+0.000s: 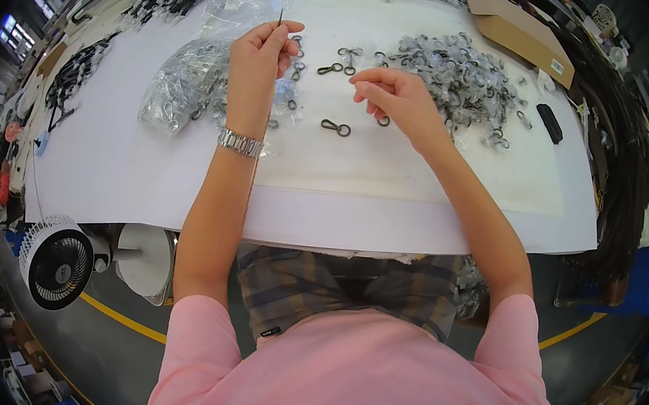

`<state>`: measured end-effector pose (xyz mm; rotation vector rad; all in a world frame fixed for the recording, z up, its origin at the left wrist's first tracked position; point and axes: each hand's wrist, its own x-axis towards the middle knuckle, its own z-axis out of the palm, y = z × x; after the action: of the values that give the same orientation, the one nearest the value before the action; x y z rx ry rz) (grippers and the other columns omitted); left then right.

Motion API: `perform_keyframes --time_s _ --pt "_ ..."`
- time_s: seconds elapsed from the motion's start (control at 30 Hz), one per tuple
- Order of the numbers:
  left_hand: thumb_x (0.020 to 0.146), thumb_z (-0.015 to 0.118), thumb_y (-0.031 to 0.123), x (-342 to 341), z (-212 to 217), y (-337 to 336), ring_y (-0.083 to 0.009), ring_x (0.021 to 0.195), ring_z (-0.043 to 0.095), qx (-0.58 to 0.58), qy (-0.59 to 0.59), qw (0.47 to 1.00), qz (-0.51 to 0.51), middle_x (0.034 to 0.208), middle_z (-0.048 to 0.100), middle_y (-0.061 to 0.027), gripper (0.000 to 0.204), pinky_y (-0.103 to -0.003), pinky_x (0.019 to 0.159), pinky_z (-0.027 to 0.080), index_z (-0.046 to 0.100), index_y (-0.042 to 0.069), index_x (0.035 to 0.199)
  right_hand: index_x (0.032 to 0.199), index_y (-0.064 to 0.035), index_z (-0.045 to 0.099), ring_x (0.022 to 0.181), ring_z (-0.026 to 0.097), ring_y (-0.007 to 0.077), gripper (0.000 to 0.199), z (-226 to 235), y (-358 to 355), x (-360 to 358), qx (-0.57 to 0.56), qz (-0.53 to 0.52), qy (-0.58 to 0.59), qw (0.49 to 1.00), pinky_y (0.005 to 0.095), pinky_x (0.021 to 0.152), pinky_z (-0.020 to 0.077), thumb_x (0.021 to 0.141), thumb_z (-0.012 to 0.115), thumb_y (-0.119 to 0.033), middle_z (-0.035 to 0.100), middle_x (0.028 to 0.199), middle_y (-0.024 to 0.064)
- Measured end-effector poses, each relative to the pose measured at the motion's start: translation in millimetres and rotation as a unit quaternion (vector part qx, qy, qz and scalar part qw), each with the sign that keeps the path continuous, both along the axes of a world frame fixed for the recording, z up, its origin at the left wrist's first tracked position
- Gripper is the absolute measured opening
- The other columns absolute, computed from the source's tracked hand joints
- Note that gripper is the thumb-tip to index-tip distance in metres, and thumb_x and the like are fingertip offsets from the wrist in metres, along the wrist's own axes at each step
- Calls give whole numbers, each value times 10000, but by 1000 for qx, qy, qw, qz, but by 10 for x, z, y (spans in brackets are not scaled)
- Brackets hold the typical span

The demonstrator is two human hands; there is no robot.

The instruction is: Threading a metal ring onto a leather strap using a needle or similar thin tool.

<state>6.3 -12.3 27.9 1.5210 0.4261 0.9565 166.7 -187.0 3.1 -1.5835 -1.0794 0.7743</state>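
A: Item one: our left hand, fingers pinched shut on a thin dark metal pin held upright above the clear plastic bag of small metal clasps.

B: Item two: our right hand, loosely curled, fingertips touching a small dark metal ring on the white table sheet; we cannot tell whether it grips the ring.

A: Item three: loose dark swivel hook, lying between our hands, touching neither.

B: Item four: grey heap of metal clasps, just right of our right hand. Open sheet runs from our wrists to the near edge; brown cardboard piece sits at the far right corner.
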Motion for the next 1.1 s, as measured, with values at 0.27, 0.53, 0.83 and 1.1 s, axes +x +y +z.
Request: perform_keyframes --time_s 0.27,0.53,0.83,1.1 --pt "1018 582 126 19 -120 242 -22 547 455 -57 -69 995 40 705 631 6 229 -188 487 333 742 -36 1042 1044 -46 735 930 739 314 349 -198 1383 -263 -39 -44 -483 873 414 802 572 880 729 -354 760 989 142" --pt "1003 611 136 28 -189 244 -24 558 458 -43 -45 997 47 756 652 0 220 -178 495 337 750 -26 1049 980 -65 716 884 728 315 234 -267 967 -312 -93 26 -524 846 427 776 570 830 712 -245 754 941 120" --pt "951 692 280 167 -336 142 -67 529 506 120 252 956 -93 733 695 -31 280 -251 488 394 764 22 1034 1022 -15 657 832 702 123 148 -321 268 157 -6 0 -47 999 269 728 552 910 678 -109 680 851 10" --pt "950 734 237 208 -317 -32 -22 497 436 -9 185 962 -200 759 672 -8 223 -193 437 290 727 18 991 1024 -18 658 889 737 171 159 -180 107 182 52 16 129 990 276 815 596 935 704 -141 718 959 88"
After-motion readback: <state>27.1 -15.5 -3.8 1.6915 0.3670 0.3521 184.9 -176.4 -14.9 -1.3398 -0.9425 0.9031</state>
